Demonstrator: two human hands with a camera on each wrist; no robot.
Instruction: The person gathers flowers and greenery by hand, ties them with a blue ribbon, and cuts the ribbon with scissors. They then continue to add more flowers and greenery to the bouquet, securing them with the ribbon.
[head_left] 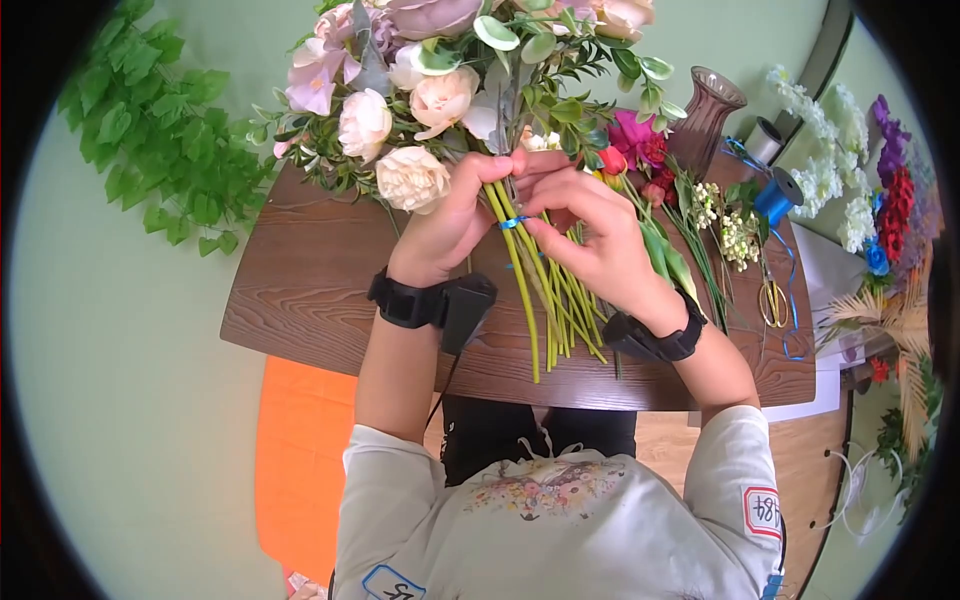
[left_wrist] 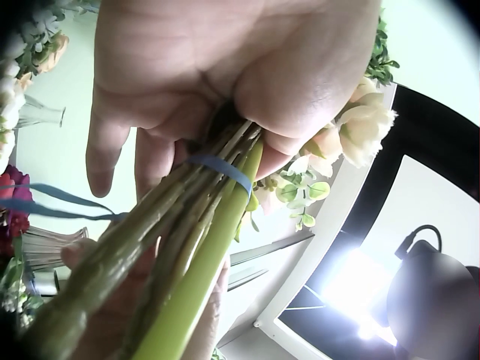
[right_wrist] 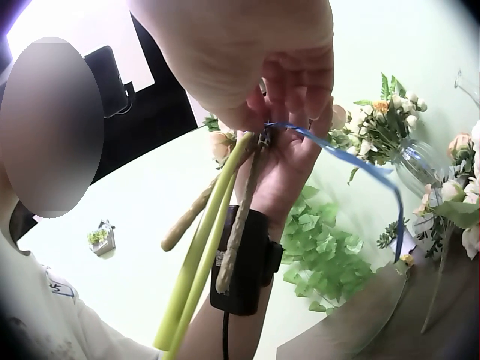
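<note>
A bouquet of cream and mauve flowers (head_left: 413, 180) has its green stems (head_left: 530, 310) pointing toward the person. The left hand (head_left: 447, 215) grips the stems just under the blooms, thumb across them. A blue ribbon (head_left: 512, 222) circles the stems below that grip; in the left wrist view the ribbon (left_wrist: 221, 170) lies flat round them, with loose ends off to one side. The right hand (head_left: 595, 225) is at the ribbon with thumb and fingers bent together; in the right wrist view its fingertips touch the ribbon (right_wrist: 330, 150) at the stems, a loose tail hanging away.
On the wooden table (head_left: 330, 270), right of the bouquet, are a glass vase (head_left: 705, 115), a blue ribbon spool (head_left: 778, 196), gold-handled scissors (head_left: 773, 302), tulips and loose sprigs (head_left: 740, 238). Green leaves (head_left: 165, 130) hang at the left. An orange cloth (head_left: 300, 450) is below the table's left edge.
</note>
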